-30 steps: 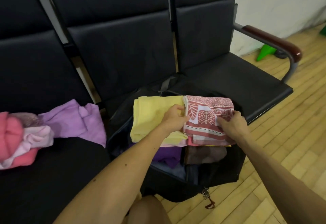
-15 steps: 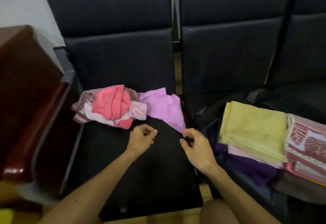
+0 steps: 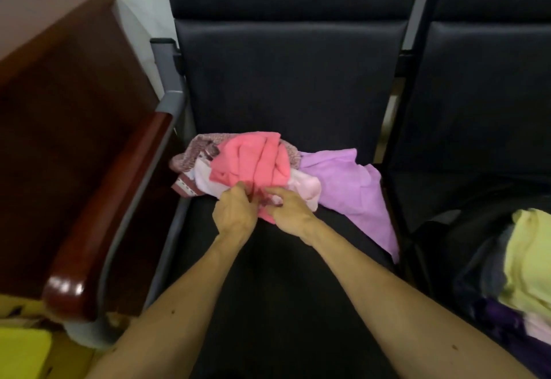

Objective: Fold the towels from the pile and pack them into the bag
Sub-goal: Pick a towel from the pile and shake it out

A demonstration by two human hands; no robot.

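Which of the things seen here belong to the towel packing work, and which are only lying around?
Job: left hand and right hand pinching the coral towel; lilac towel; pale pink towel; patterned towel; black bag holding a folded yellow towel.
Lying about: wooden cabinet; chair armrest; yellow object at lower left.

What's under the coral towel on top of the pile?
A pale pink towel and a patterned maroon towel peek out beneath the coral towel. The left hand and right hand pinch its near edge; anything deeper is covered.
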